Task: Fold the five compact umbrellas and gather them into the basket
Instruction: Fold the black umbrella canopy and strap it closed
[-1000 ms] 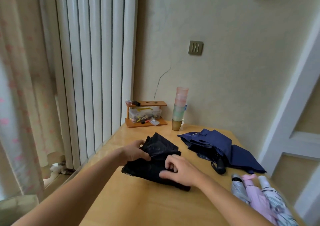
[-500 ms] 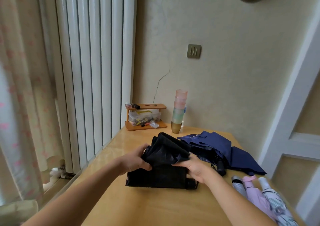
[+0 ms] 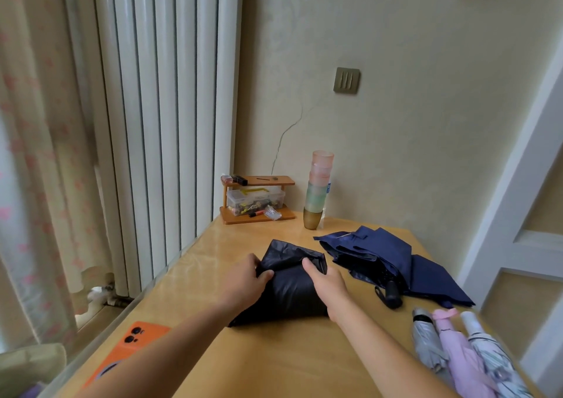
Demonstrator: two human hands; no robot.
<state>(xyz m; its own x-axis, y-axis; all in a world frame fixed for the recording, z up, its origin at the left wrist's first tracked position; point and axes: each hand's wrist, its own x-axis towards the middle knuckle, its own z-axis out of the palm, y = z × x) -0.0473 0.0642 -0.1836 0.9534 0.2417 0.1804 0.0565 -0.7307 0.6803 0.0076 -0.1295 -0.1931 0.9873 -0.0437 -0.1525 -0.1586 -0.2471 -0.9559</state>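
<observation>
A black compact umbrella [image 3: 289, 291] lies on the wooden table [image 3: 274, 361], its cloth bunched into a roll. My left hand [image 3: 243, 282] grips its left side with the thumb on top. My right hand [image 3: 329, 285] holds its right side, thumb pressed into the cloth. A loose navy umbrella [image 3: 387, 260] with a black handle sprawls to the right. Three folded umbrellas lie at the near right: grey [image 3: 426, 346], pink [image 3: 460, 358] and white patterned [image 3: 493, 364]. No basket is in view.
An orange phone [image 3: 128, 346] lies at the table's left edge. A small wooden shelf [image 3: 259, 196] with a clear box and a stack of coloured cups [image 3: 318, 190] stand at the back against the wall. A white radiator [image 3: 158, 108] and curtain flank the left.
The black umbrella's cloth has been rolled tighter and lies lengthwise toward me. Both hands shifted from the fold's top edge to its two sides. The camera tipped down, revealing the phone.
</observation>
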